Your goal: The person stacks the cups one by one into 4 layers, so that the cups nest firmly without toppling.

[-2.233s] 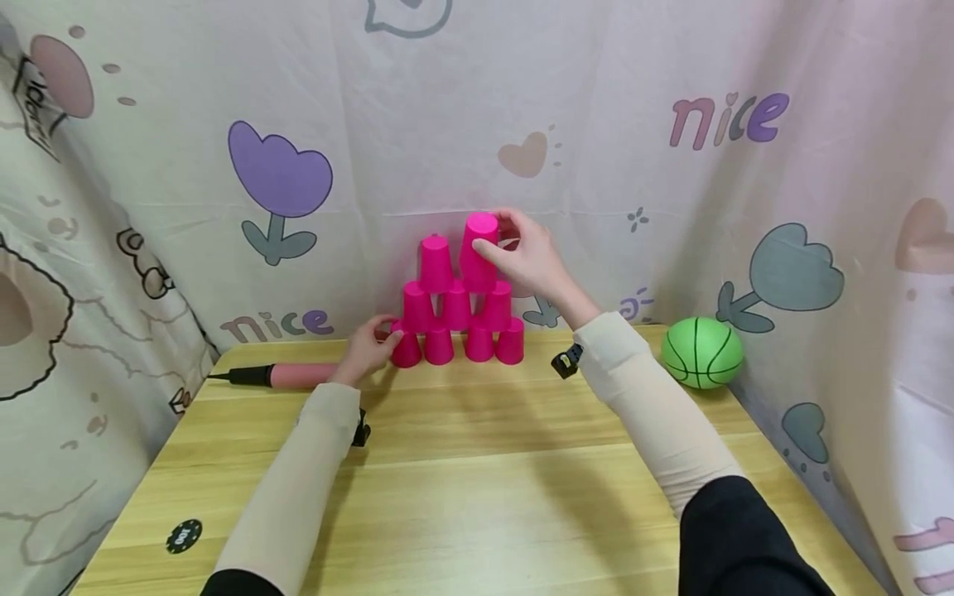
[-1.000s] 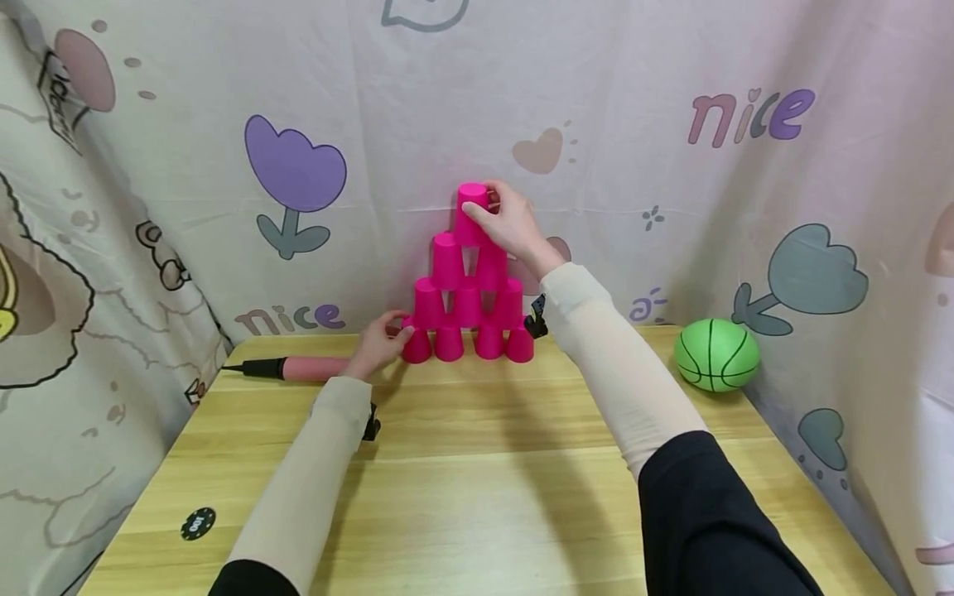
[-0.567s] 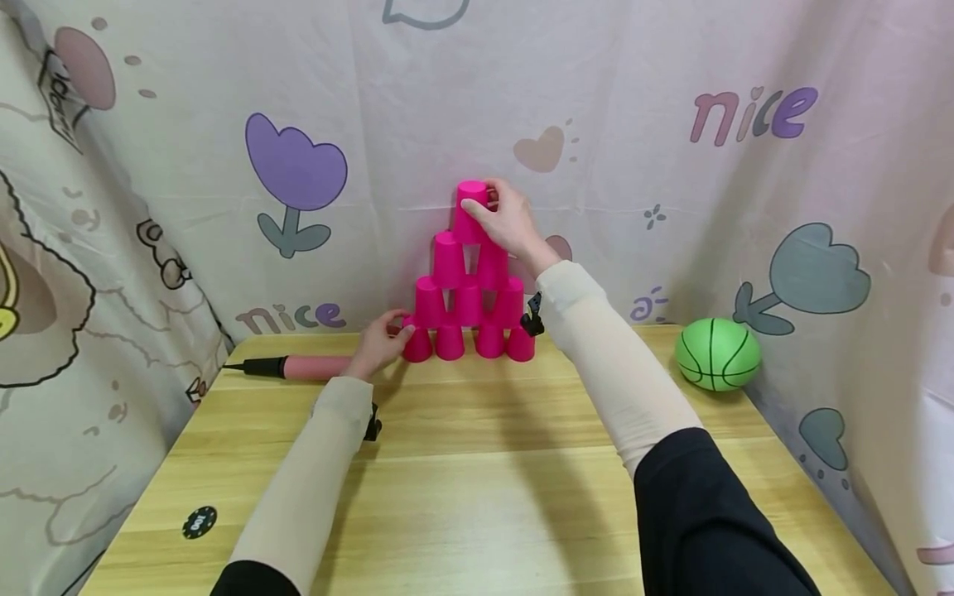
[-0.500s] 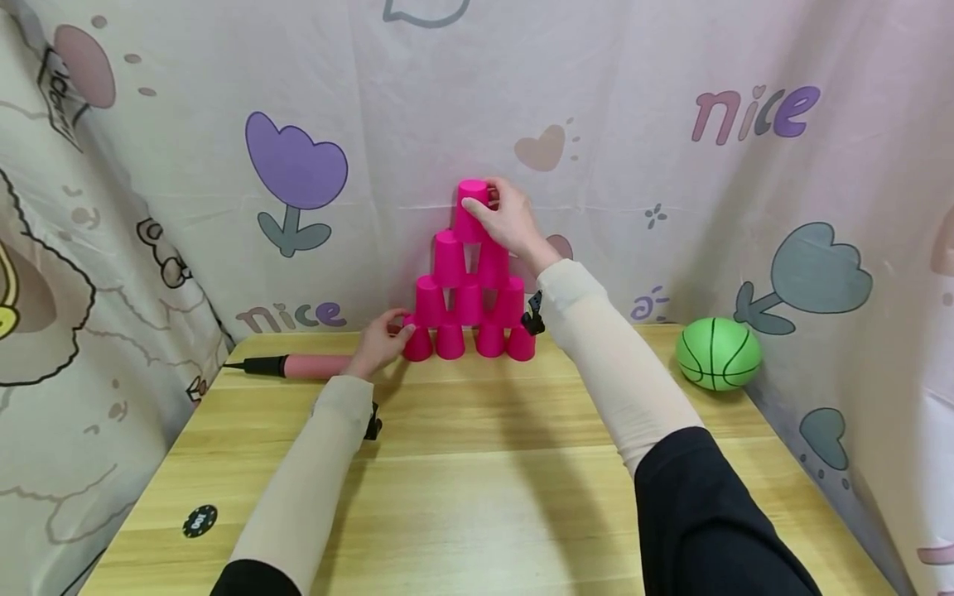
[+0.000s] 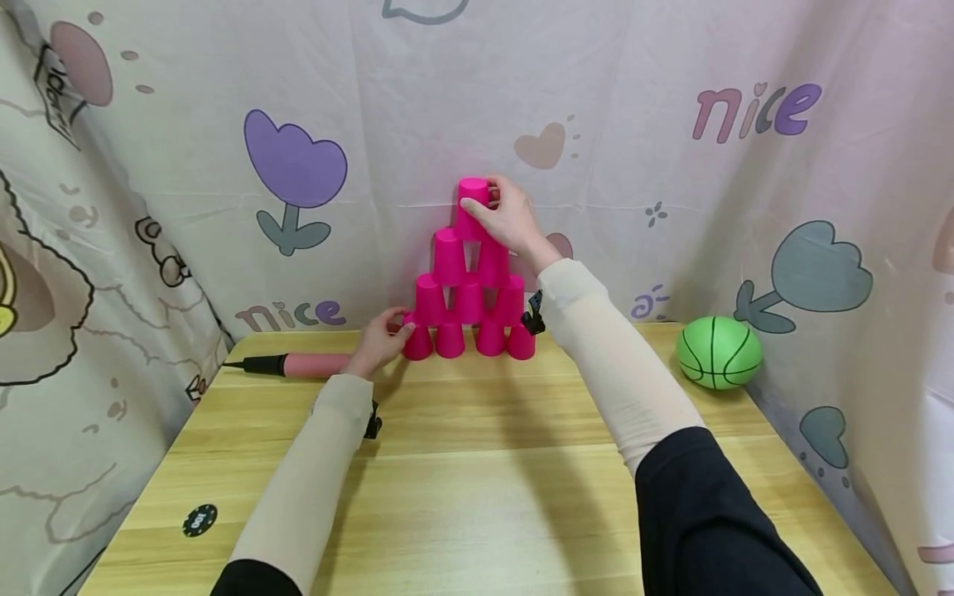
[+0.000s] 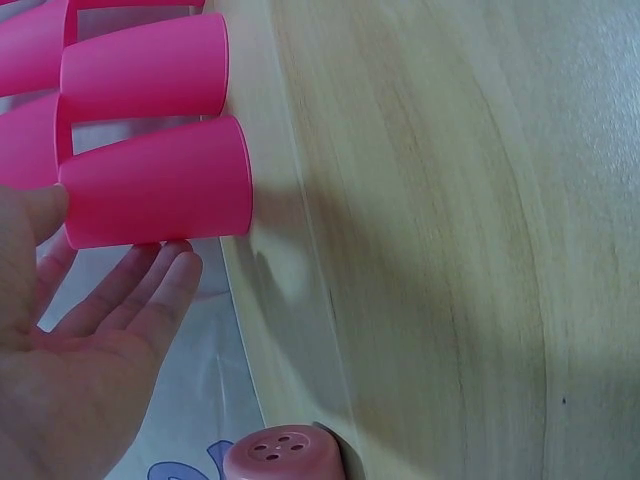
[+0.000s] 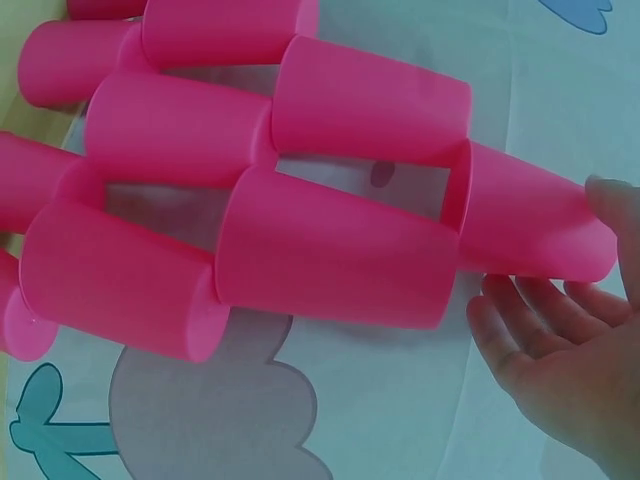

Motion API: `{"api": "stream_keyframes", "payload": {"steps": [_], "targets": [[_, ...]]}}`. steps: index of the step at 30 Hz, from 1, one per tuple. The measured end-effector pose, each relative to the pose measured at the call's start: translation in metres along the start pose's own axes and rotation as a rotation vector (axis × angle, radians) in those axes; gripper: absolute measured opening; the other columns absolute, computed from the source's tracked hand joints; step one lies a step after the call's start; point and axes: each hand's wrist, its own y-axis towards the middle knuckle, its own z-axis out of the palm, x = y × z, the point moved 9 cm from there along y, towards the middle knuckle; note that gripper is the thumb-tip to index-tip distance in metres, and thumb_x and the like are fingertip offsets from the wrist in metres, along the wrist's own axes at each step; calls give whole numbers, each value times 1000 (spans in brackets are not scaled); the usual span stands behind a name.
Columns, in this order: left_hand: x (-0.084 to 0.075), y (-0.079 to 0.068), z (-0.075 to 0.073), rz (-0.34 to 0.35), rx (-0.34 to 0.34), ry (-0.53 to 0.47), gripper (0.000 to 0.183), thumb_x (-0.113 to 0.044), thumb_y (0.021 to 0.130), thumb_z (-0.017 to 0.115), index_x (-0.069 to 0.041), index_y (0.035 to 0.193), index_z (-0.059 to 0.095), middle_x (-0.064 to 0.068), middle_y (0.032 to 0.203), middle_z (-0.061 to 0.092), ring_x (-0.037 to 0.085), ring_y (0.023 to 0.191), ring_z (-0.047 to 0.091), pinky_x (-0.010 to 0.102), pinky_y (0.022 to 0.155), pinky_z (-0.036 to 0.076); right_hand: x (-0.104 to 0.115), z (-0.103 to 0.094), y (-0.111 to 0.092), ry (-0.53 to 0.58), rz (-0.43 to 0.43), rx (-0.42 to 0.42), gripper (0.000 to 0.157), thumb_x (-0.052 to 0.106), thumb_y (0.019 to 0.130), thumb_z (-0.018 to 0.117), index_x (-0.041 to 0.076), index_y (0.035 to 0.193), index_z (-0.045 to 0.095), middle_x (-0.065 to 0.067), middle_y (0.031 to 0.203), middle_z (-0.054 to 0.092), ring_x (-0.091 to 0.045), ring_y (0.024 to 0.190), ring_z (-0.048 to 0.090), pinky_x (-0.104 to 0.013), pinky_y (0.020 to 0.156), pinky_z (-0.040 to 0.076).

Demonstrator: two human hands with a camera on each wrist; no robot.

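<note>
Pink cups stand upside down in a four-level pyramid against the fabric at the table's back. My right hand [image 5: 510, 217] holds the top cup [image 5: 471, 225] with the thumb in front and the fingers behind. In the right wrist view, that top cup [image 7: 530, 215] has its rim against the cups of the level below [image 7: 340, 255]. At the pyramid's lower left, my left hand [image 5: 378, 341] has thumb and fingers around the leftmost bottom cup [image 5: 419, 344]. In the left wrist view, the thumb touches this cup [image 6: 160, 185] near its closed end, and the fingers lie along its side.
A pink hand pump [image 5: 309, 365] with a black end lies left of the pyramid, partly behind my left hand. A green ball [image 5: 719, 353] sits at the back right. A black chip [image 5: 199, 520] lies on the wooden table [image 5: 462, 497] at front left. Patterned fabric [image 5: 417, 116] hangs behind.
Earlier, my right hand held a cup on the third level's right side; then it held another on top. Over the last second both hands stay almost still on their cups.
</note>
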Motion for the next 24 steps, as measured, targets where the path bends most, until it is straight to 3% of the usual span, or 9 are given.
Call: {"api": "stream_keyframes", "payload": {"steps": [12,16,20,24], "targets": [[0,-5,-3,25,-10,20,46,-19,107,57,-3,149,52,31,134,64,47,125,63,56,103,58,3,3,-3,10,5,8,65,39,100,71,12,153,46,-9,145,60,-23,127,61,-34,103,57],[0,-4,-6,30,20,7,49,-21,108,57,-1,153,48,33,140,60,49,130,60,58,108,54,1,1,-5,22,29,19,76,50,98,70,15,158,40,-6,153,54,-21,134,56,-35,108,54],[-1,-1,-21,31,-2,29,55,-29,110,54,-1,156,44,34,144,58,48,133,58,58,110,52,-1,-9,-11,43,45,21,86,65,96,63,21,164,34,-2,163,44,-20,144,47,-38,117,47],[-10,-6,-46,4,-46,80,64,-47,111,48,-7,160,41,31,149,55,47,140,53,60,117,45,-8,-29,-21,26,14,-52,79,65,99,57,17,160,42,-5,161,47,-25,145,49,-41,120,44]]}}
